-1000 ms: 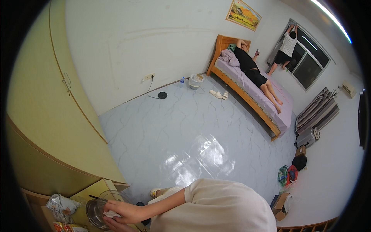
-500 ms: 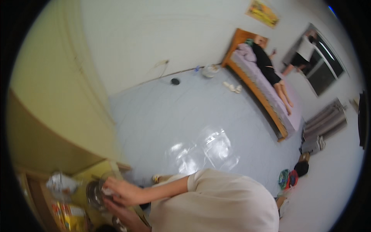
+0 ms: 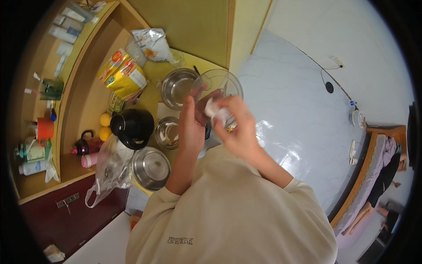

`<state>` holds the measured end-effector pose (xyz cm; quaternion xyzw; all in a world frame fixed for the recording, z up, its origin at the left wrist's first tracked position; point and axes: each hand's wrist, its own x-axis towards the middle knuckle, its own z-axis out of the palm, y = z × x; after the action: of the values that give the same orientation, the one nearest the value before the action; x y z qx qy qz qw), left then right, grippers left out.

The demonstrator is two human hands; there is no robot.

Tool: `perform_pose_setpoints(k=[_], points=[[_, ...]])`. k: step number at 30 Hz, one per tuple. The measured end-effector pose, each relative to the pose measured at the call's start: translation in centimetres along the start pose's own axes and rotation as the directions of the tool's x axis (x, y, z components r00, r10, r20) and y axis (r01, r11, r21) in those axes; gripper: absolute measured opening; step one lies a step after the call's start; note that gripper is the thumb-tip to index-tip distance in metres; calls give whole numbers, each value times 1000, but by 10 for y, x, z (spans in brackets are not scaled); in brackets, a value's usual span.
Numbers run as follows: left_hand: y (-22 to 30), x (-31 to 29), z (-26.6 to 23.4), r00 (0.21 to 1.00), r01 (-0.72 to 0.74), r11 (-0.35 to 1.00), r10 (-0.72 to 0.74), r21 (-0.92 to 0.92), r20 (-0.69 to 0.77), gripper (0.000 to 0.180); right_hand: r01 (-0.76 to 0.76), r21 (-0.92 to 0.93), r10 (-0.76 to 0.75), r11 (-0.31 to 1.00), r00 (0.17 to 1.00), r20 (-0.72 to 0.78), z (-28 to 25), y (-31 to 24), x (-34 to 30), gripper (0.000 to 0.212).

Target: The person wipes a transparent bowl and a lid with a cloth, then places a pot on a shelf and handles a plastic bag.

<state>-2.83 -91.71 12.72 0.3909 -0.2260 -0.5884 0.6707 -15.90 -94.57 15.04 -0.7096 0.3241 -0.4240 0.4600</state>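
Observation:
My left hand (image 3: 193, 127) is closed on a clear glass bowl (image 3: 233, 81). Its fingers show partly through the glass, and the lower part of the bowl is hidden by my hands. In my right hand (image 3: 241, 125) is a crumpled white tissue (image 3: 215, 111), pinched close to the bowl and my left palm; the hand is slightly blurred. Just left of the bowl, a shiny steel bowl (image 3: 180, 88) rests on the yellow tabletop. Another steel bowl (image 3: 168, 133) lies nearer, beside my left wrist.
A black pot (image 3: 134, 127), a steel lid or basin (image 3: 151, 168) and a clear plastic bag (image 3: 110, 169) crowd the left side. Yellow food packets (image 3: 125, 77) and a silver snack bag (image 3: 151, 44) stand behind. Shelves (image 3: 70, 75) hold bottles and cups. At far right, someone lies on a bed (image 3: 358, 185).
My view has swung left and down toward the table, bringing the shelves, bowls and both hands into fuller sight. The glass and tissue are still in my hands.

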Motion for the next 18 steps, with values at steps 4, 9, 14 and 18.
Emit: perform_pose_setpoints(k=[4,9,14,18], points=[[-7,-10,4,997,27,997,-32,-69,-73,49,111,-141,-126,984,987,-100,8,3,24,32],[8,-8,9,997,75,988,-70,-132,43,47,127,-102,-125,987,992,28,22,6,-1,34],[3,-9,-3,997,35,999,-36,-14,-70,47,186,-181,-197,966,979,-46,13,8,30,29],[8,-14,7,1000,24,999,-24,41,6,47,106,-227,-130,968,987,-94,-1,11,49,24]])
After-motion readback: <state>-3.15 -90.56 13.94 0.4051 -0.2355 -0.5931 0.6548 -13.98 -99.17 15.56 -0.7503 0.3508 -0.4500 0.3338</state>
